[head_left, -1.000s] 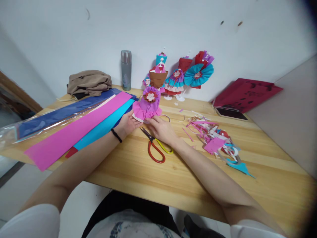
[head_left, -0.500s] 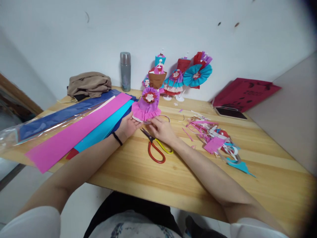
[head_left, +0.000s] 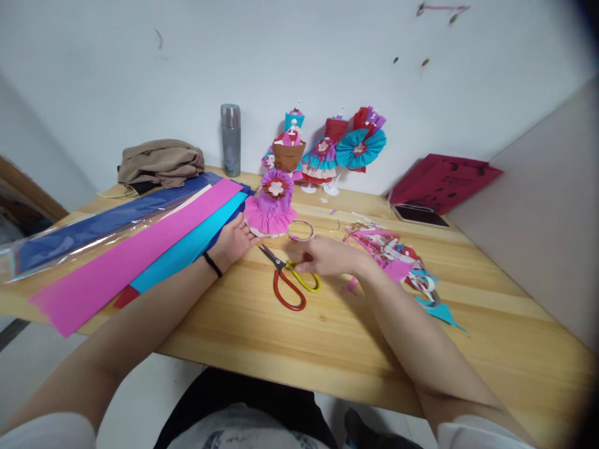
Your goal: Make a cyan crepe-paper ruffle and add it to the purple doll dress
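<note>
A small paper dress with a brown top, purple and pink ruffles and a flower stands upright near the middle of the table. Beside its hem, at the left, my left hand lies palm up with its fingers apart, holding nothing. My right hand hovers over the yellow handle of the scissors, its fingers curled; whether they hold anything is hidden. The scissors lie slightly open, with one red and one yellow handle. Between the dress and my right hand lies a thin ring.
Paper strips, a pink one on top, lie at the left by a brown cloth. Behind are a flask and more paper dresses. Scraps, a phone and a red bag are at the right.
My right hand has left the dress's hem and moved right and toward me, over the scissors' yellow handle. The ring shows more fully. My left hand stays beside the dress. The view has shifted slightly.
</note>
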`<state>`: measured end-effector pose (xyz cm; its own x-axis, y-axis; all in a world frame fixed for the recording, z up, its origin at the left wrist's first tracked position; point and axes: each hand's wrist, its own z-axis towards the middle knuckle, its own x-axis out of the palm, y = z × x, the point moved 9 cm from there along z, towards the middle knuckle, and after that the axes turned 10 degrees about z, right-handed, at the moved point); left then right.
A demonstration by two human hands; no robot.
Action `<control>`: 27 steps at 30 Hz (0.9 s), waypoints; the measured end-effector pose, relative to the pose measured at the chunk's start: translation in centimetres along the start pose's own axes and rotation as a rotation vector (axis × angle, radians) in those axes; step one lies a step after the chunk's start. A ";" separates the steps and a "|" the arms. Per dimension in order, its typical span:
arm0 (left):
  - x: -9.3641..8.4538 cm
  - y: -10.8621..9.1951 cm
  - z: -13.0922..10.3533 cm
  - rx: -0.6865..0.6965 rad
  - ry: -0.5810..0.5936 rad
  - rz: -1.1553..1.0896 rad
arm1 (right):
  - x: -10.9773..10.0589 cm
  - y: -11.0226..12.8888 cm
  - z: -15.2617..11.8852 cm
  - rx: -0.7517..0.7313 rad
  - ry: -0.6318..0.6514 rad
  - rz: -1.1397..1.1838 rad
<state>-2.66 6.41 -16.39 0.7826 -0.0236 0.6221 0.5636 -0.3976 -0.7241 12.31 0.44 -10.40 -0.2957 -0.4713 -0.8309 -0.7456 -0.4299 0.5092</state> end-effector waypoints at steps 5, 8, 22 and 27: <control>0.0 -0.1 0.0 0.010 0.011 0.013 | -2.2 0.3 0.7 -0.006 -0.407 0.039; 0.0 -0.1 -0.1 0.017 0.014 0.019 | -1.4 1.1 1.7 -0.111 -0.500 -0.059; -2.4 -0.7 0.0 0.029 -0.215 0.158 | -0.3 1.4 0.1 0.050 -0.032 -0.116; -3.5 -1.5 -0.6 0.092 -0.337 0.317 | 2.6 2.2 -1.2 0.142 0.253 -0.147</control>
<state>-6.41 6.49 -17.33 0.9535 0.1748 0.2456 0.2922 -0.3354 -0.8956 10.58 -2.63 -11.17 -0.0343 -0.5966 -0.8018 -0.8506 -0.4037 0.3368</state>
